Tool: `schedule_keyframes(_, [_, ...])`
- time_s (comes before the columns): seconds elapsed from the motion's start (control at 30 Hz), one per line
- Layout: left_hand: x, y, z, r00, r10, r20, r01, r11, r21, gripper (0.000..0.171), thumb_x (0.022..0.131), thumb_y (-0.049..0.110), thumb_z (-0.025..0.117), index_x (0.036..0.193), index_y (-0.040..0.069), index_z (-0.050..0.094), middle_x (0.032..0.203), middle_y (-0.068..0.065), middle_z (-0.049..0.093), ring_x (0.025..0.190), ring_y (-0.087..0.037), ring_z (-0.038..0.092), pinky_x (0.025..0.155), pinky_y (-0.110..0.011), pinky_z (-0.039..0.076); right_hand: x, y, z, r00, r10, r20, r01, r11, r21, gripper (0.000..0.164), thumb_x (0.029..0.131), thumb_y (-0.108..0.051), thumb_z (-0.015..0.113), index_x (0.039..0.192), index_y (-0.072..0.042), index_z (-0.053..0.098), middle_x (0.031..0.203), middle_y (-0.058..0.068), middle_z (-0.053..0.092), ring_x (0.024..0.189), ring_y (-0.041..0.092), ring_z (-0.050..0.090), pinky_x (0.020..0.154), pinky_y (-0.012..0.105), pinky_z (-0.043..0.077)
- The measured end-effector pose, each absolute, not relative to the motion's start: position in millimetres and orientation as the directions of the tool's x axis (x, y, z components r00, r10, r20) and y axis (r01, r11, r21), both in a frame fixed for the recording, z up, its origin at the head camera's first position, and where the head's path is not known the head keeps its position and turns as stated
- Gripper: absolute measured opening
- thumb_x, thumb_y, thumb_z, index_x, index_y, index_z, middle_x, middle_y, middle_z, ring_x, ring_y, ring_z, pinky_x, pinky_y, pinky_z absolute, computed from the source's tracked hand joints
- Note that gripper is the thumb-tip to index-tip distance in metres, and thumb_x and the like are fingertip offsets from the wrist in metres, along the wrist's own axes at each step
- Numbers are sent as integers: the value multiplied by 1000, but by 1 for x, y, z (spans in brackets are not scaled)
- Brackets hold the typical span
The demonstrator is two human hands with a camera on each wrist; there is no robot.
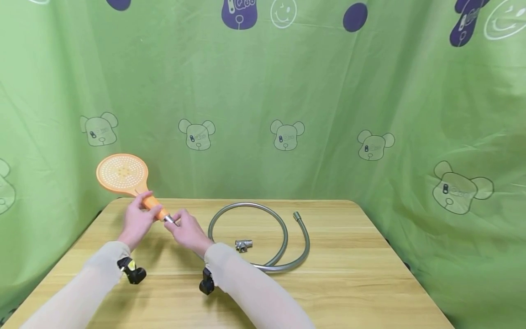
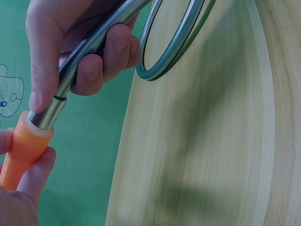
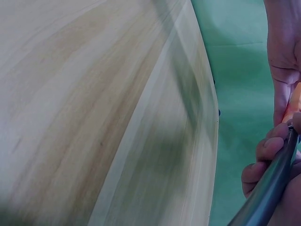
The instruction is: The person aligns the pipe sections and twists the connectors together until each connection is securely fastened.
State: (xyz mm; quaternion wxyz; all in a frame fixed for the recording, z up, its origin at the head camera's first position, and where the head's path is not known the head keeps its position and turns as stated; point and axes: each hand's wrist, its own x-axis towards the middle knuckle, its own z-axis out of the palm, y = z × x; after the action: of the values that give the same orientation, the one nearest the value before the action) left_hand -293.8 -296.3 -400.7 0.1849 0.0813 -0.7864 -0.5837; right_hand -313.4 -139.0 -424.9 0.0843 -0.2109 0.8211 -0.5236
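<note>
An orange shower head [image 1: 122, 173] with a round, pale, perforated face is held up above the table's left side. My left hand [image 1: 139, 220] grips its orange handle [image 2: 24, 153] near the lower end. My right hand [image 1: 188, 230] holds one end of a grey metallic shower hose [image 2: 94, 44], fingers curled round it. In the left wrist view the hose's metal end fitting [image 2: 52, 113] meets the handle's open end; how far it sits inside cannot be told. The right wrist view shows the hose [image 3: 270, 188] running back through the right hand [image 3: 270, 150].
The rest of the hose [image 1: 283, 233] lies looped on the wooden table [image 1: 349, 283], its other end [image 1: 297, 215] toward the back right. A small metal tee valve [image 1: 243, 245] lies within the loop. Green printed curtain [image 1: 246, 82] hangs behind and at both sides.
</note>
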Motion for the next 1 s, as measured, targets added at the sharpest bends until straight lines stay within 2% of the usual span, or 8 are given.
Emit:
schedule_keyframes(0.27, [-293,-297,-402,-917,-343,202,91,314,945,65,97,5,64,155,3,34,128,-28,44,84,-8,59,78,-15,59,-314,-140,-426,-879,-454,143,-351,415,-840,28,104,-41,52,99,-15,62,69,-4,53,54,8,43,45,23,36])
schedule_keyframes(0.37, [-293,-298,-402,-917,-342,204,91,319,943,65,97,5,64,154,2,34,127,-28,45,85,-8,59,78,-16,59,-314,-140,-426,-880,-454,140,-350,420,-838,28,102,-43,55,103,-16,60,69,-4,54,53,9,44,44,24,38])
schedule_keyframes(0.47, [-293,-298,-402,-917,-342,207,92,324,942,65,96,5,63,154,2,34,126,-28,45,85,-8,59,78,-16,59,-314,-140,-427,-888,-441,134,-339,428,-838,28,97,-43,65,107,-18,57,68,-4,55,50,9,44,40,24,37])
schedule_keyframes(0.6, [-294,-298,-403,-916,-339,215,97,331,939,63,97,5,63,154,2,35,126,-27,45,84,-7,59,79,-15,59,-314,-141,-428,-897,-403,182,-380,492,-784,32,91,-41,73,110,-21,57,66,-5,55,47,9,45,39,25,39])
schedule_keyframes(0.77, [-294,-298,-403,-918,-334,214,104,318,942,63,98,6,62,154,2,35,125,-26,43,84,-7,58,80,-15,58,-311,-141,-428,-887,-390,247,-441,561,-701,25,93,-41,72,101,-22,56,68,-7,54,50,8,46,42,26,42])
schedule_keyframes(1.0, [-294,-297,-404,-916,-340,213,107,303,947,63,97,5,63,154,3,35,123,-25,44,82,-4,59,80,-15,59,-312,-140,-429,-853,-434,289,-506,554,-661,21,98,-39,65,92,-23,53,69,-9,53,52,7,46,44,24,42])
